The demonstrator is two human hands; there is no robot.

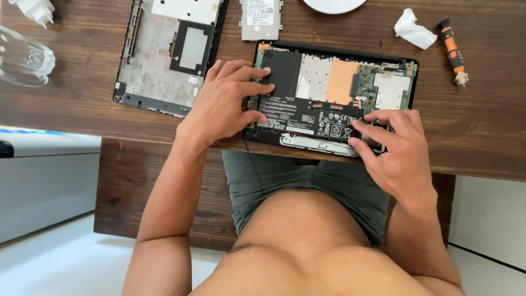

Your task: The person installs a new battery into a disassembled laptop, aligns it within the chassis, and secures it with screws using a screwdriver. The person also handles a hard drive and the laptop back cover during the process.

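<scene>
far out to the left of the left hand a clear glass (24,57) lies on the wooden counter (482,126), a white plug (35,10) above it. just beyond the left hand's knuckles rests the removed bottom cover (164,55). the left hand (227,101) lies with fingers spread, fingertips pressing the left edge of the opened laptop (334,93). between the hands runs its black battery (307,115). the right hand (397,151) has curled fingers, pinching at the battery's right end. above it sit a hard drive (261,19), crumpled tissue (413,30) and orange screwdriver (452,49).
</scene>
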